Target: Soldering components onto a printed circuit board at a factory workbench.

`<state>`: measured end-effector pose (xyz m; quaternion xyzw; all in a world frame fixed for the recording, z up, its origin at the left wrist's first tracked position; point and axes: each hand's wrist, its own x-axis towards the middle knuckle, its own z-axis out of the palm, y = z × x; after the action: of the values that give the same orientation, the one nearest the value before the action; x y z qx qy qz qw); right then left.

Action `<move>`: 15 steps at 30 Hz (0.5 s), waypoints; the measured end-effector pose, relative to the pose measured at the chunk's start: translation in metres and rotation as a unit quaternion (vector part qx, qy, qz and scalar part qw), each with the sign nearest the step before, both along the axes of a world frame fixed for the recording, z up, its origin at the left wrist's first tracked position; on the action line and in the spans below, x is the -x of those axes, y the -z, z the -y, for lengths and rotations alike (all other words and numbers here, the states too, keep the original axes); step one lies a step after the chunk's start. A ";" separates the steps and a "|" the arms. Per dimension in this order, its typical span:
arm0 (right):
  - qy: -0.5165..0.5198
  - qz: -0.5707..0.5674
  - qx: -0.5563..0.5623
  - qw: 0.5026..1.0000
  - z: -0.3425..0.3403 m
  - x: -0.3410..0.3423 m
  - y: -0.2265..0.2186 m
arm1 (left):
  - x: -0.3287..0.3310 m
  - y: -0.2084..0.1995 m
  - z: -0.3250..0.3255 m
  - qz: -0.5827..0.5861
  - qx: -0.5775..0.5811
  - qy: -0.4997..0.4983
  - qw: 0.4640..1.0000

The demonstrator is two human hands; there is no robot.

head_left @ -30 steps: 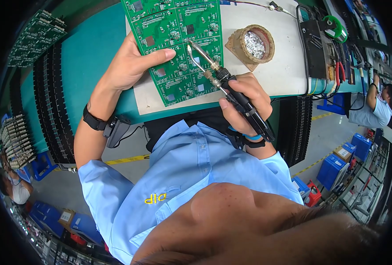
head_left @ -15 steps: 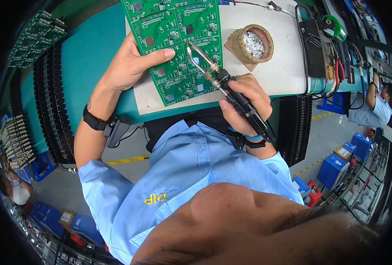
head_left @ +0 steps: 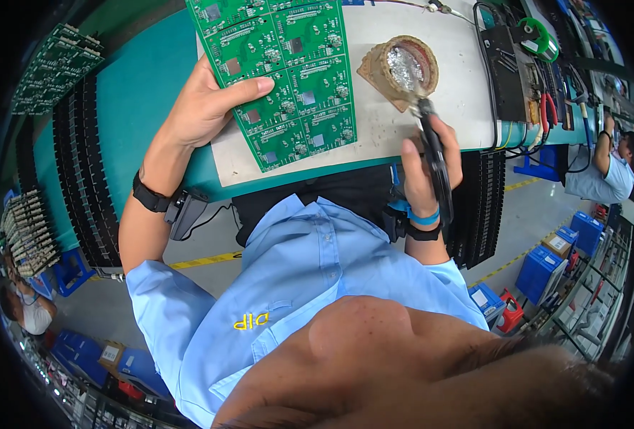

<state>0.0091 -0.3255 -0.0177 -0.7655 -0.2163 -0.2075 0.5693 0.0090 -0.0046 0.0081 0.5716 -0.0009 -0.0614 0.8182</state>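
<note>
My left hand [head_left: 204, 107] grips a green circuit board panel [head_left: 283, 68] by its left edge, the thumb lying flat across the upper face. Repeated sections with square chips and rows of small parts cover the panel, which slants over the white sheet. In my right hand [head_left: 422, 187] is a pair of black soldering tweezers [head_left: 437, 161], closed in by the thumb and fingers. Their tips reach the near rim of a round brown pot [head_left: 380, 71] and are blurred. Silvery scraps [head_left: 404, 66] fill the pot; whether the tips touch them I cannot tell.
A white sheet [head_left: 374, 139] lies on the green bench mat [head_left: 138, 79]. A green solder reel [head_left: 538, 39], red-handled pliers [head_left: 548, 111] and cables stand at the right. Black slotted racks [head_left: 88, 171] flank the left side, near more circuit boards [head_left: 56, 68]. Other people sit farther off.
My right hand has swung the soldering tweezers off the board, rightward to the pot. The board has shifted slightly left, still in my left hand.
</note>
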 end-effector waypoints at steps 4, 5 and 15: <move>-0.006 -0.066 0.026 0.997 0.007 -0.001 -0.001 | 0.000 -0.003 -0.002 -0.017 0.039 0.023 0.999; -0.011 -0.081 0.040 0.996 0.008 -0.003 -0.003 | 0.000 -0.004 -0.002 -0.029 0.051 0.019 0.998; -0.172 0.035 0.016 0.984 -0.014 -0.010 -0.019 | -0.001 -0.005 -0.003 -0.057 0.065 0.025 0.996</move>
<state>0.0187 -0.3115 0.0008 -0.7184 -0.3680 -0.1299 0.5759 0.0096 -0.0021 0.0126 0.5127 0.0273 -0.1141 0.8505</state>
